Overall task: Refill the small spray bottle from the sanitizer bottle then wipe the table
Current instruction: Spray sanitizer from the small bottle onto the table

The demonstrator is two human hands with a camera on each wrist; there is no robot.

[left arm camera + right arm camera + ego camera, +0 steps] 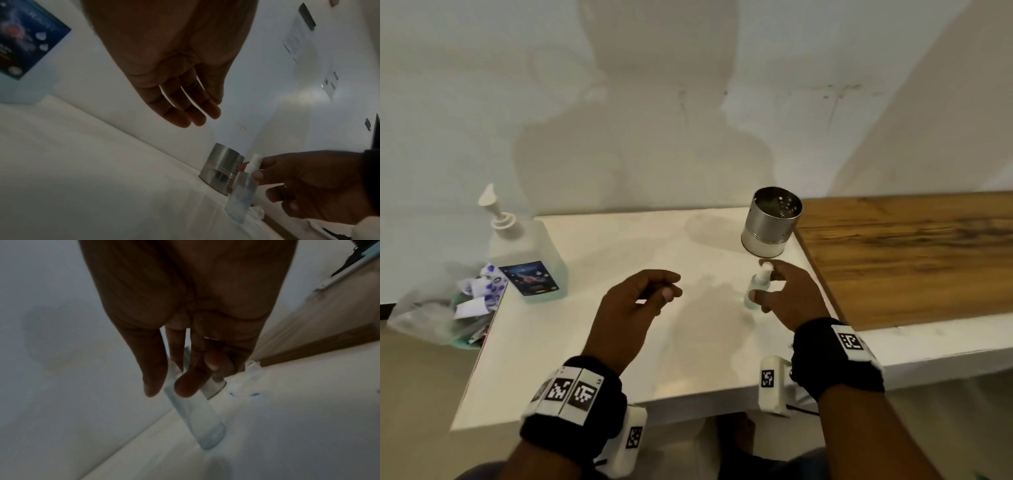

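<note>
The small clear spray bottle point(750, 304) with a white spray head stands on the white table point(592, 342) near its right edge, just in front of a steel cup. My right hand point(761, 279) holds it, thumb and fingers curled round its upper part point(168, 389); the bottle's point(197, 415) base rests on the table. The bottle point(240, 198) looks nearly empty. The large sanitizer pump bottle point(527, 260) stands at the table's far left corner. My left hand point(671, 286) hovers over the table's middle, fingers relaxed point(195, 116), holding nothing.
The steel cup point(770, 222) stands right behind the spray bottle. A white crumpled tissue or cloth with blue marks point(242, 392) lies beside the bottle. A wooden tabletop point(911, 253) adjoins on the right. A plastic bag of waste point(448, 308) sits off the left edge.
</note>
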